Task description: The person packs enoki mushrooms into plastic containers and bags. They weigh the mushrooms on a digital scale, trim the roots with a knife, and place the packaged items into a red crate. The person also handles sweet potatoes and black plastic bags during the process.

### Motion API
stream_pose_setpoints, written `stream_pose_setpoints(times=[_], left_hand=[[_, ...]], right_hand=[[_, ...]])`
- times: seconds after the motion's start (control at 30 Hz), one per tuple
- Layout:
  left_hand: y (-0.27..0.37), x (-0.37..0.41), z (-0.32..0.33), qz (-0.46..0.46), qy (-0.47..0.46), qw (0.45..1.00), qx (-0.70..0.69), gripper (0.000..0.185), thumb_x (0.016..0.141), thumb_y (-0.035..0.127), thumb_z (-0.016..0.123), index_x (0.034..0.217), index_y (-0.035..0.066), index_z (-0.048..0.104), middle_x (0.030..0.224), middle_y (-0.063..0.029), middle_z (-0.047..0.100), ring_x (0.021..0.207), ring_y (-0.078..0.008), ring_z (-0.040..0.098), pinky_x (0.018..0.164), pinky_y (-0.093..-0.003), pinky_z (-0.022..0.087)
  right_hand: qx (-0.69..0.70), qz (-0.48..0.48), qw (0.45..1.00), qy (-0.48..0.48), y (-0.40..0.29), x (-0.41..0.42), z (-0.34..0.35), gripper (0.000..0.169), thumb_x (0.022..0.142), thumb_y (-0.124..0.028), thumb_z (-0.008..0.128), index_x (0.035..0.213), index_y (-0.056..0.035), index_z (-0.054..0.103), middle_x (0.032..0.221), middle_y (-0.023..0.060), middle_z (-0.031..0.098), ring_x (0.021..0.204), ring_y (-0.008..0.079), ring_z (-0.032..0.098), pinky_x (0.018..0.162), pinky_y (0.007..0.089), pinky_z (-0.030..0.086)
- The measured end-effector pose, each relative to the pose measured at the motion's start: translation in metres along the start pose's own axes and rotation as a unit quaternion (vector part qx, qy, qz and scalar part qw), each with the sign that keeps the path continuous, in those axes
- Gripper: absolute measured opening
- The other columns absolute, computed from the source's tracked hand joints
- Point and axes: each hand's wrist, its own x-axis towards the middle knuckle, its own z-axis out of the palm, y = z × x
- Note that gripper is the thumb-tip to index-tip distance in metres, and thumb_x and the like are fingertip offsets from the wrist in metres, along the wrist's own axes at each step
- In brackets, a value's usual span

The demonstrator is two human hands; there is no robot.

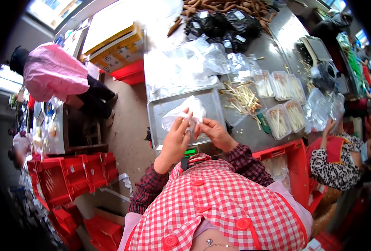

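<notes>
A thin white plastic bag point(188, 108) lies crumpled over a shallow metal tray point(157, 138), its near edge between my hands. My left hand point(177, 138) holds the bag's edge, with fingers stretched over the plastic. Thumb and fingers of my right hand point(216, 133) pinch the bag's near right corner. What is inside the bag, if anything, cannot be told. Under the tray's front edge glows a green scale display point(189, 152). Right of the tray, a pile of pale cut vegetable stalks point(243, 98) rests on clear plastic.
Several clear boxes of stalks point(278, 120) stand to the right, near a green-handled tool point(263, 123). Farther back are clear bags point(191, 62), black bags point(226, 26) and brown roots point(223, 4). Red crates point(298, 169) flank me. Co-workers stand left point(57, 72) and right point(336, 157).
</notes>
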Motion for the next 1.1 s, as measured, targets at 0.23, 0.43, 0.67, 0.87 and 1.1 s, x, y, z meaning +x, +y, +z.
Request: stream_pose_setpoints(times=[0.23, 0.43, 0.67, 0.87, 1.1], left_hand=[[-0.006, 0.013, 0.009, -0.057, -0.086, 0.994, -0.029, 0.054, 0.077, -0.009, 0.044, 0.128, 0.009, 0.055, 0.125, -0.0105, 0.057, 0.087, -0.0260, 0.064, 0.076, -0.0320, 0.050], [-0.030, 0.027, 0.027, -0.142, -0.145, 0.953, -0.224, 0.028, 0.087, -0.002, 0.042, 0.106, 0.001, 0.062, 0.073, 0.0012, 0.054, 0.067, -0.0055, 0.049, 0.059, -0.0213, 0.041], [-0.086, -0.007, 0.043, -0.207, -0.039, 0.869, -0.449, 0.006, 0.084, 0.002, 0.050, 0.085, 0.004, 0.056, 0.075, -0.0037, 0.058, 0.058, -0.0050, 0.046, 0.051, -0.0195, 0.033], [-0.088, -0.044, 0.060, -0.068, -0.112, 0.991, 0.041, 0.019, 0.086, 0.013, 0.062, 0.079, 0.000, 0.052, 0.075, -0.0138, 0.053, 0.066, -0.0306, 0.053, 0.060, -0.0365, 0.042], [-0.062, -0.036, 0.025, -0.142, -0.071, 0.943, -0.292, 0.021, 0.093, 0.016, 0.049, 0.095, 0.000, 0.063, 0.106, -0.0079, 0.065, 0.107, -0.0197, 0.056, 0.093, -0.0353, 0.041]], right_hand=[[0.000, 0.036, 0.996, -0.078, 0.003, -0.012, -0.019, 0.026, 0.099, -0.025, 0.046, 0.095, -0.0020, 0.059, 0.078, 0.0017, 0.060, 0.077, 0.0111, 0.060, 0.079, 0.0262, 0.044], [0.193, 0.027, 0.966, -0.170, 0.011, -0.012, -0.032, 0.026, 0.098, -0.024, 0.047, 0.099, -0.0005, 0.057, 0.092, 0.0072, 0.060, 0.081, 0.0180, 0.062, 0.079, 0.0310, 0.048], [0.353, 0.104, 0.920, 0.135, 0.064, -0.005, -0.115, 0.030, 0.095, -0.020, 0.051, 0.113, 0.0025, 0.059, 0.092, 0.0087, 0.065, 0.093, 0.0178, 0.062, 0.081, 0.0289, 0.050], [0.533, 0.047, 0.841, -0.085, 0.054, -0.005, -0.079, 0.036, 0.093, -0.013, 0.050, 0.128, -0.0054, 0.049, 0.094, 0.0048, 0.057, 0.060, 0.0057, 0.043, 0.056, 0.0187, 0.040], [-0.100, -0.094, 0.954, 0.266, 0.062, 0.014, -0.071, 0.065, 0.085, 0.006, 0.050, 0.144, -0.0110, 0.029, 0.112, 0.0164, 0.064, 0.054, 0.0022, 0.048, 0.047, 0.0180, 0.040]])
